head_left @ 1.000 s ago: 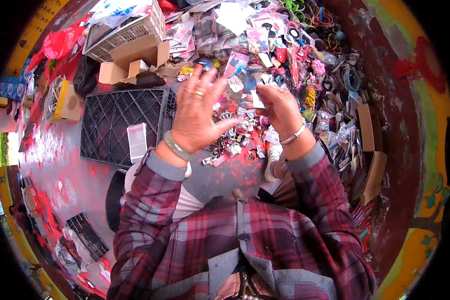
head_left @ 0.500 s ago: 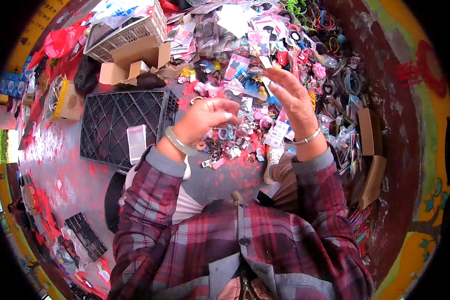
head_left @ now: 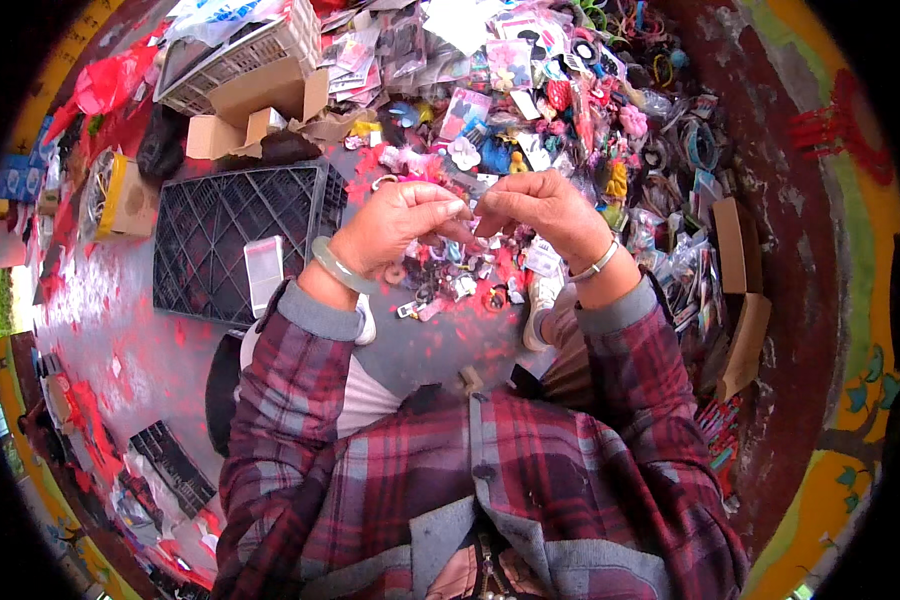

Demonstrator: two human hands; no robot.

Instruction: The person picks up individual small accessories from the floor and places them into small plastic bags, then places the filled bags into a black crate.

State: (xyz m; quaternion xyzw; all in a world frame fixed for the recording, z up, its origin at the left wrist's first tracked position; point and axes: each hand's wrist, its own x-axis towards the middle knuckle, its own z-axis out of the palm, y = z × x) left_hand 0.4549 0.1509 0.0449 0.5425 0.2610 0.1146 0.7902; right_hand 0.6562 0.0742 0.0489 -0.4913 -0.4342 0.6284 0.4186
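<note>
My left hand (head_left: 385,232), a pale bangle round its wrist, is closed in a pinch over the pile of small items. Facing it, my right hand (head_left: 558,218) is pinched too, with a thin bracelet at the wrist. Only a narrow gap separates the two sets of fingertips; whatever they hold is too small to make out. Below and beyond them lies a mixed heap of small hair accessories (head_left: 460,283). A white flower-shaped piece (head_left: 463,152) and a pink card pack (head_left: 464,114) lie just past my fingers.
To the left is a black plastic crate (head_left: 232,230), a pale flat packet (head_left: 264,276) lying on it. Behind stand an opened cardboard box (head_left: 220,138) and a white slatted crate (head_left: 270,55). Cardboard pieces (head_left: 744,345) lean at right. My white shoe (head_left: 542,305) is beside the heap.
My right hand has come down and left from a raised, spread position, its fingers closing to a pinch near my left hand. My left hand has moved slightly, its fingers drawing together.
</note>
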